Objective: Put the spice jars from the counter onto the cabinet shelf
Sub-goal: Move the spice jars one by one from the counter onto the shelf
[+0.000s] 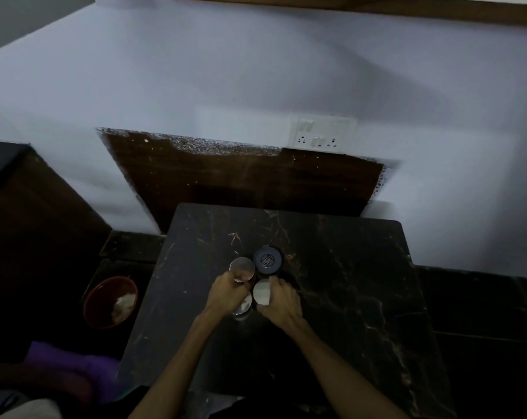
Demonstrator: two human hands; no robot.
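1. Your left hand (226, 294) is curled over a steel-lidded jar (242, 269), fingers closed on its lid.
2. Your right hand (281, 303) wraps a second steel-lidded jar (261, 292).
3. A dark-lidded jar (267, 260) stands untouched just behind them.
4. All three are clustered on the dark marble counter (346, 282); a possible fourth jar under your left palm is too dim to confirm.

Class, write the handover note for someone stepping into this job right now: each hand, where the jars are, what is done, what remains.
Left hand: closed around a steel-lidded jar.
Right hand: gripping a second steel-lidded jar.
A dark-lidded jar stands just behind them; a fourth lid shows partly under the left hand.
All are clustered on the dark marble counter.
Done: nothing shelved yet, as far as this view shows.
Left: carry every jar to the cabinet shelf, which is not clearly in view.
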